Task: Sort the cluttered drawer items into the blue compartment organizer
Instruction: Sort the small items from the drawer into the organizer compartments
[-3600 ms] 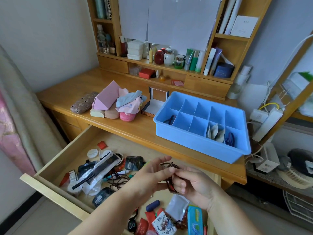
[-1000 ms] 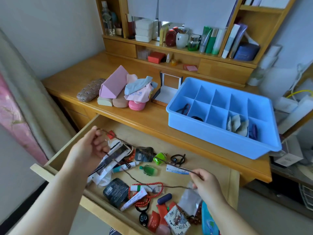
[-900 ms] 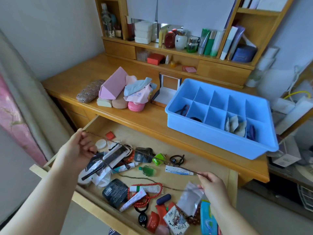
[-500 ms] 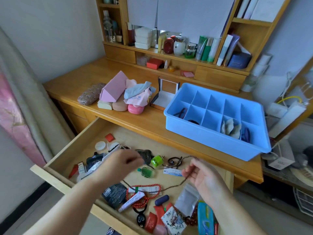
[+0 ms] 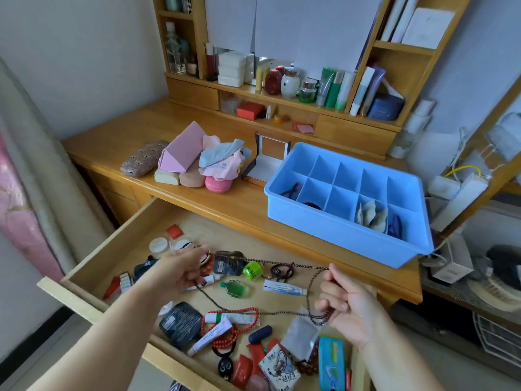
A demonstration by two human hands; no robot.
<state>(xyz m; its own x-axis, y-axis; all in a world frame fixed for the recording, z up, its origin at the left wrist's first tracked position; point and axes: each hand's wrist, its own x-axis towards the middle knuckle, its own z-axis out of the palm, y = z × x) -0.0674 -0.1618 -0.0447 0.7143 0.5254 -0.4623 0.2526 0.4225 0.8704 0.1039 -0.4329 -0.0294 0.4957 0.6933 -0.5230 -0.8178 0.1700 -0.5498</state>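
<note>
Both hands are working over the open drawer (image 5: pixel 84 294), handling a long dark bead strand (image 5: pixel 270 262). The left hand (image 5: pixel 180 268) is pinching one end of it near the drawer's back left, fingers curled on the beads. The right hand (image 5: pixel 345 304) is gripping the other end, with several loops already gathered and hanging beneath its curled fingers. Between the hands the strand is running taut above the clutter, while a slack length is trailing low across the red bead bracelet (image 5: pixel 225 331) and the tubes. The blue organizer (image 5: pixel 338 235) is sitting on the desk behind the drawer, well apart from the strand, with most compartments empty. Judged sound practice: keep winding the strand into the right hand in even loops, lifting the slack clear so it is not snagging the red beads, then carry the coil as one bundle to an empty compartment.
</note>
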